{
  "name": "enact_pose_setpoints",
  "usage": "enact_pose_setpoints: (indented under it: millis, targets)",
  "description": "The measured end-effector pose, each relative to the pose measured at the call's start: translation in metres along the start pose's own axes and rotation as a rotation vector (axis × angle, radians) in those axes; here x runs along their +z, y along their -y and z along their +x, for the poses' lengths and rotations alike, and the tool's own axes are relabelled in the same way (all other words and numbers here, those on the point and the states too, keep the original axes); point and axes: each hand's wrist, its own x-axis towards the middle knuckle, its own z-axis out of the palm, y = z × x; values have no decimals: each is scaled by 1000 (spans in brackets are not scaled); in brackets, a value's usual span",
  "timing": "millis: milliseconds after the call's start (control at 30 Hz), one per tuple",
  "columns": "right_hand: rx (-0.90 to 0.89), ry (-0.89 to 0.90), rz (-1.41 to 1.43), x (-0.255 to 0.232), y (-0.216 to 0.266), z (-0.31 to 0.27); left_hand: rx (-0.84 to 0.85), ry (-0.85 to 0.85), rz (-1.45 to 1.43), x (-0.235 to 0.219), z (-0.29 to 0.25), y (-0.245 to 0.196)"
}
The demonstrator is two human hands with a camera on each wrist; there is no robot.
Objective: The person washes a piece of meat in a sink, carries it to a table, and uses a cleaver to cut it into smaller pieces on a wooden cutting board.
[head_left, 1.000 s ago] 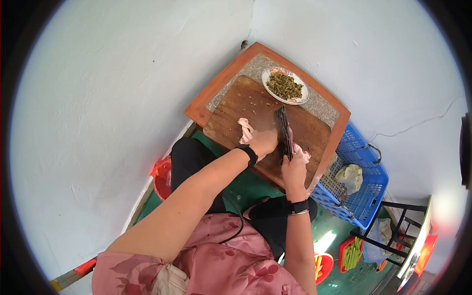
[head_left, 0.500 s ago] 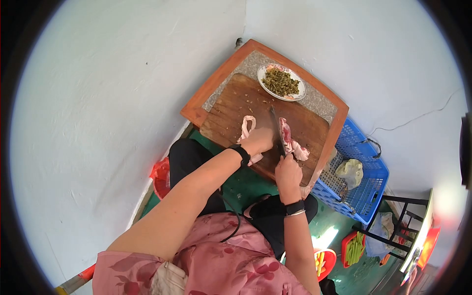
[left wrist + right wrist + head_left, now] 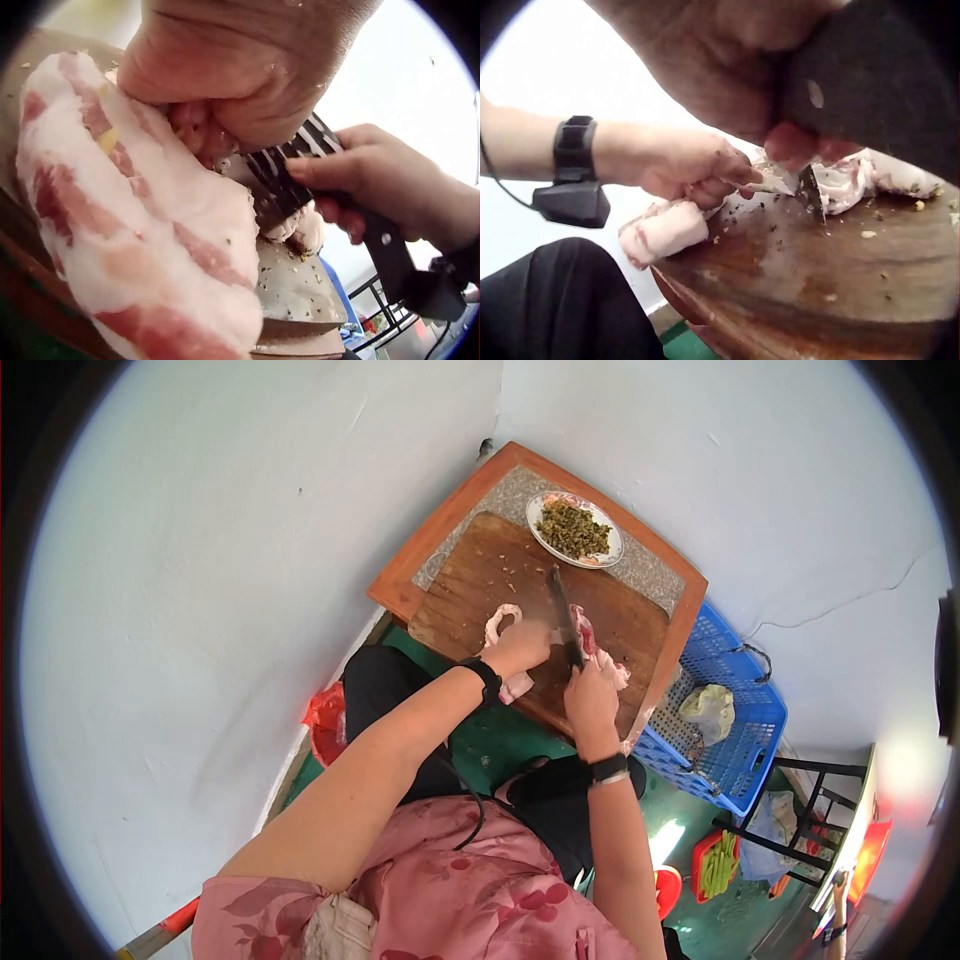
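My left hand (image 3: 522,647) grips a slab of pale, red-streaked raw pork (image 3: 150,225) on the wooden cutting board (image 3: 630,625). In the right wrist view its fingertips pinch a thin edge of the meat beside the blade. My right hand (image 3: 592,700) holds a kitchen knife (image 3: 560,600) by its black handle (image 3: 386,244), the dark blade pointing away from me. The blade stands between the left hand and another strip of pork (image 3: 583,628), which lies to its right. One end of the slab overhangs the board's near edge (image 3: 664,232).
A patterned plate (image 3: 531,518) of chopped greenish food (image 3: 573,530) stands behind the board on the small table (image 3: 430,510). Small crumbs dot the board. On the right is a blue basket (image 3: 765,710) with a plastic bag inside; a red tray (image 3: 700,895) with green stalks sits on the floor.
The knife has turned from showing its broad, ridged side to standing more on edge, uncovering the right pork strip. My left hand has shifted slightly left and nearer me.
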Motion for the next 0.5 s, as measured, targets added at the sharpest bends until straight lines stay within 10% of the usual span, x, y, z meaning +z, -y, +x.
enact_pose_setpoints:
  millis: [500]
  targets:
    - [-52,48,-140,7,-1,1,33,-95,-153,10,-21,-24]
